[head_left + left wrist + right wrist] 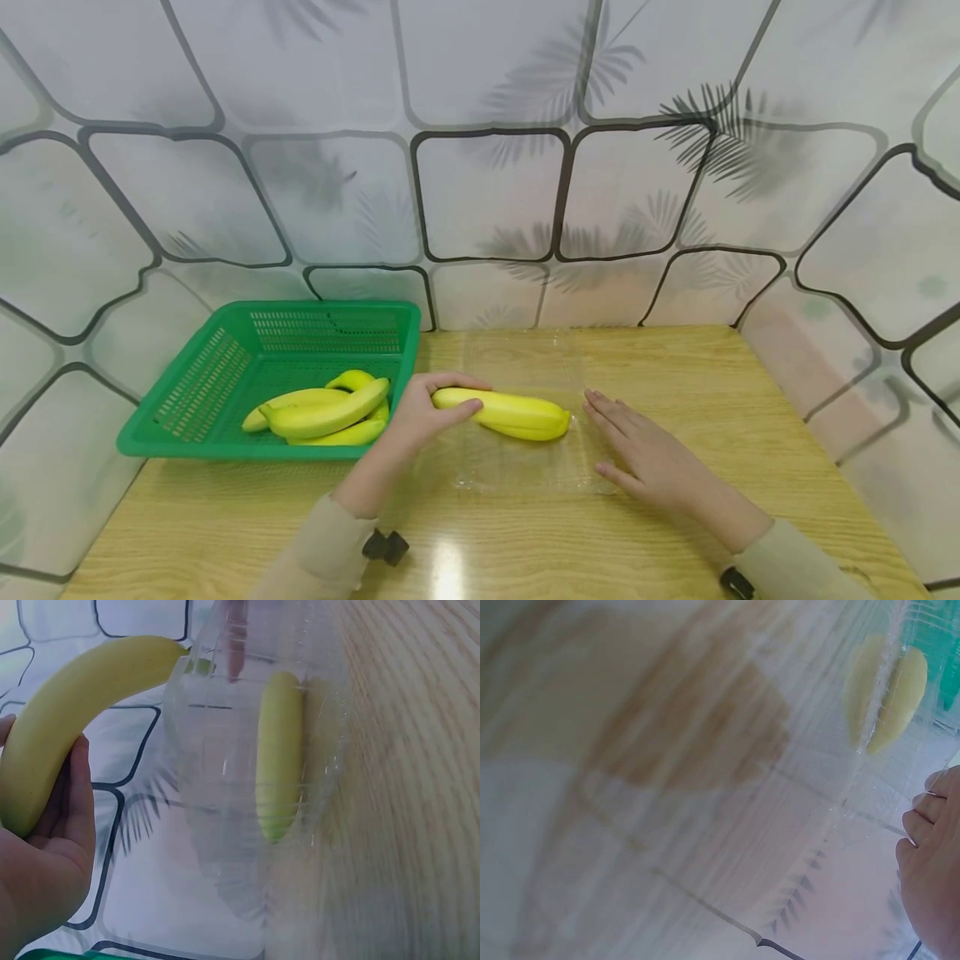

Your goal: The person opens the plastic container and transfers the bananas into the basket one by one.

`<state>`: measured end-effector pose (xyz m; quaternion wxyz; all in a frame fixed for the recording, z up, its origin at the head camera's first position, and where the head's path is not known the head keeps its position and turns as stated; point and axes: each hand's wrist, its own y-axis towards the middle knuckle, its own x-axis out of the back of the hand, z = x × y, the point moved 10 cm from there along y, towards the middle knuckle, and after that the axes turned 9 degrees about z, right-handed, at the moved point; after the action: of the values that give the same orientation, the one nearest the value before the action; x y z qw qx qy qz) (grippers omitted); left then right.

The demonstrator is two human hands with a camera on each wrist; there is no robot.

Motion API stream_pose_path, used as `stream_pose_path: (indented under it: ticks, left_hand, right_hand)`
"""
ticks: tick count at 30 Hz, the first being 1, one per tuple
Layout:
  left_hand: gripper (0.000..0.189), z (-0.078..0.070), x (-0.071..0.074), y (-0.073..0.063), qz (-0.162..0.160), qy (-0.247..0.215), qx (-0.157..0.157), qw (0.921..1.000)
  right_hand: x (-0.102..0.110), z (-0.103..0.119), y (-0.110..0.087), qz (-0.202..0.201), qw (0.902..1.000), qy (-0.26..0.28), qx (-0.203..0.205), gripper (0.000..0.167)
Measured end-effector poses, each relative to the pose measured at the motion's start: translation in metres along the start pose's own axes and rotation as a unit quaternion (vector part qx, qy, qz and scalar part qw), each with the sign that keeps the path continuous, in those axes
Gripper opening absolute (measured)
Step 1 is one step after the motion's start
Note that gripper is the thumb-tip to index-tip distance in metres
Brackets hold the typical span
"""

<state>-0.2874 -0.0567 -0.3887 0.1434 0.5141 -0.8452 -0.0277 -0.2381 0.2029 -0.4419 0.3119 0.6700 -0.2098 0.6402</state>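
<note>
My left hand [422, 414] grips one end of a yellow banana [97, 682], thumb on the near side and fingers on the far side. This banana points rightward above a clear plastic container [517, 473] on the table. Through the container wall in the left wrist view, a second banana [280, 757] lies inside; from the head it is mostly hidden under the held one. My right hand [652, 457] is at the container's right edge, fingers straight and close together, holding nothing. The right wrist view shows its fingertips beside the clear plastic.
A green plastic basket [411, 333] stands on the left of the wooden table [675, 367], with several bananas [322, 415] heaped at its right front. Patterned wall covering [487, 200] rises behind the table and along both sides.
</note>
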Motion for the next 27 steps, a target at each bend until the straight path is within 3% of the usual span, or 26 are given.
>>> stream_pose_path:
  ticks: [11, 27]
  left_hand:
    - [0.023, -0.008, 0.030, -0.012, -0.046, 0.023, 0.015, 0.9985]
    - [0.027, -0.011, 0.070, -0.033, -0.105, 0.013, 0.047, 0.9933]
  right_hand:
    - [0.001, 0.001, -0.001, -0.002, 1.0000, -0.009, 0.002, 0.081]
    - [0.001, 0.001, -0.001, -0.005, 0.9999, -0.010, 0.001, 0.082]
